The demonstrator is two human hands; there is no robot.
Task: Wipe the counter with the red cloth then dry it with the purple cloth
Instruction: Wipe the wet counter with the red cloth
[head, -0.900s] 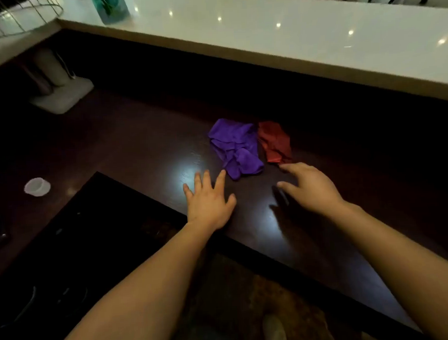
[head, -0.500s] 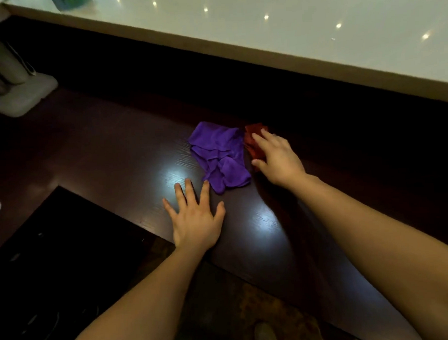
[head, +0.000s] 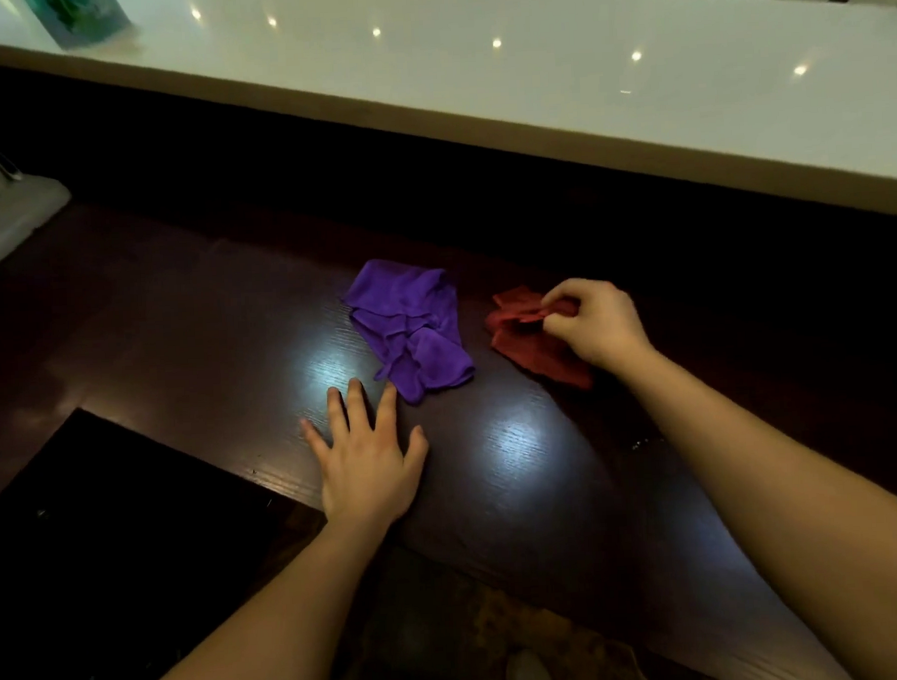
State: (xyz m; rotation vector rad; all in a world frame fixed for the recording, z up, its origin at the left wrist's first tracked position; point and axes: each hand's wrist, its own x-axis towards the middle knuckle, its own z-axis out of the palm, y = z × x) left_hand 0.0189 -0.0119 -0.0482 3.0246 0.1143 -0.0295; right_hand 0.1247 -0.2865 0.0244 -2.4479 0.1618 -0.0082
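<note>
Right hand point(head: 597, 323) pinching crumpled red fabric cloth point(head: 531, 344): light, limp, bunch it first. Left hand point(head: 367, 459) flat, splayed, empty, crumpled purple microfibre cloth point(head: 412, 328) just beyond fingertips.

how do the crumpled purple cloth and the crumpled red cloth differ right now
The crumpled purple cloth lies untouched on the dark wooden counter; the crumpled red cloth is pinched by the right hand. The purple one sits nearer the flat left hand, the red one to its right, with a gap between them. The purple one looks larger. Both are soft and rumpled.
</note>
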